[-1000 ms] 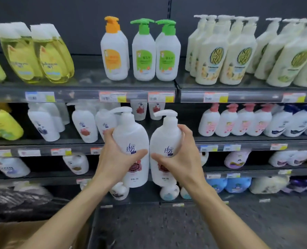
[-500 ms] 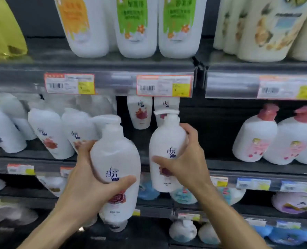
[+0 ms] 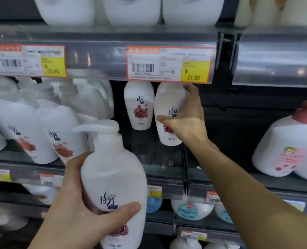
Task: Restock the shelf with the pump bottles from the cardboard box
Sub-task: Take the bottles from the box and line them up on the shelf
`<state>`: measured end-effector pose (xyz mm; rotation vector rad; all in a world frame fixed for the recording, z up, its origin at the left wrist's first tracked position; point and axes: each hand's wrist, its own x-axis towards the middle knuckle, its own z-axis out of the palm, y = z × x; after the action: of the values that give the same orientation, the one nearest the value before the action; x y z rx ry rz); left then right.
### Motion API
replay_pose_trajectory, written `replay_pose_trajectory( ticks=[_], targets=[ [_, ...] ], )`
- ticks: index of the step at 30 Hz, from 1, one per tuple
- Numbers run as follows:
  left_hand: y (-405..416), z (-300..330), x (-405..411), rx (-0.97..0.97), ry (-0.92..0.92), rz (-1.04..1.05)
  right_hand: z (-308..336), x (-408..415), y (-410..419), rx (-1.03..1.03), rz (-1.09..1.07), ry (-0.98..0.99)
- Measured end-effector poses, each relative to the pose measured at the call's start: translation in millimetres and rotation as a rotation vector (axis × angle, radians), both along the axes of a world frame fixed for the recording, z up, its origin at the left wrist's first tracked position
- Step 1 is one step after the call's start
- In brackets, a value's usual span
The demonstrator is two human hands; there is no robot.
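White plastic fills the frame: two pump bottles, one in each hand. The right hand reaches deep into the middle shelf at centre frame, its grip wrapped from the right side around an upright pump bottle whose top is hidden behind the price rail. This bottle stands just beside, and slightly in front of, a matching shelved bottle on its left; whether its base is already resting on the shelf I cannot tell. The left hand is closed around a second pump bottle at lower centre, thumb across the label, long axis nearly upright and leaning a little left, spout pointing left. It is outside the shelf edge, nearer the camera. The open slot lies up and ahead of it, in front of the shelved bottle, so the left hand is likely nearer for the next placement.
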<state>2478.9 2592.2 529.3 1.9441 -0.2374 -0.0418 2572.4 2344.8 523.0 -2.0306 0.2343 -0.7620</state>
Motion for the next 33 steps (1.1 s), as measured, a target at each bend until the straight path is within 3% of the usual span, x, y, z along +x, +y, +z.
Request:
replay_pose_trajectory(
  ticks=[12,20,27,33],
  targets=[
    [-5.7,-10.2,17.3,-0.099,-0.070,-0.017,-16.7,23.6,-11.2,-0.072,-0.104,-0.017],
    [-16.3,-3.0,30.2,-0.066,-0.141,-0.014,-33.0,1.4,-9.4,0.012,-0.128,0.116],
    [-29.5,1.0,61.9,-0.019,-0.201,0.001,-64.7,-80.4,-28.4,-0.436,-0.068,0.599],
    [-51.0,-9.6,101.2,0.037,-0.245,0.040,-82.8,-108.6,-31.6,-0.731,-0.040,0.734]
  ],
)
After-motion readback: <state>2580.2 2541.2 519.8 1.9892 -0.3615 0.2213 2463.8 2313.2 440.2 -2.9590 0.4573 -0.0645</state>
